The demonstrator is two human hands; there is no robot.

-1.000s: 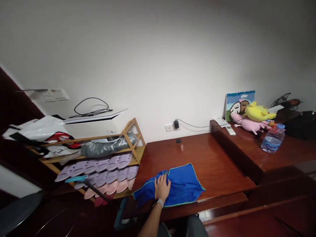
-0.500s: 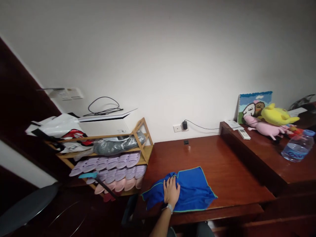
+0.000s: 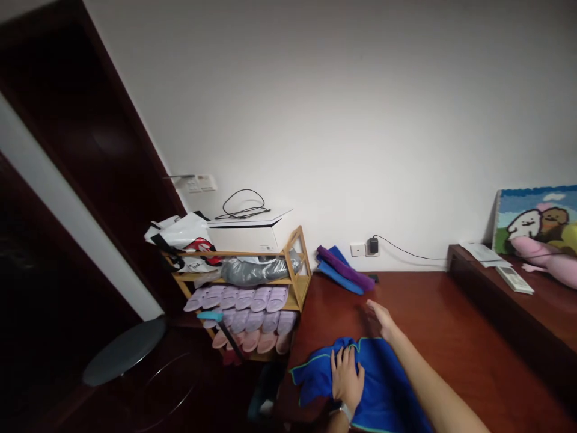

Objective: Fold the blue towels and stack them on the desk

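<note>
My left hand (image 3: 348, 377), with a watch on its wrist, lies flat with spread fingers on a rumpled blue cloth (image 3: 383, 385) with green edging. The cloth is spread on the brown wooden desk (image 3: 433, 319). My right hand (image 3: 382, 317) reaches over the desk beyond the cloth, fingers stretched out and holding nothing visible. Past its fingertips, by the wall, is a bundle of folded blue and purple cloths (image 3: 345, 270), tilted. Whether the bundle leans on the wall or is in the air I cannot tell.
Left of the desk stands a wooden rack (image 3: 295, 270) with rows of clogs (image 3: 246, 299) and a white box (image 3: 247, 234). A round stool (image 3: 126, 352) is farther left. A raised ledge (image 3: 496, 300) on the right bears a remote control (image 3: 514, 279) and pink plush toy (image 3: 547, 258).
My right arm has come into view, reaching forward. The blue and purple bundle has appeared at the desk's back. The view has swung left; my left hand stays on the cloth.
</note>
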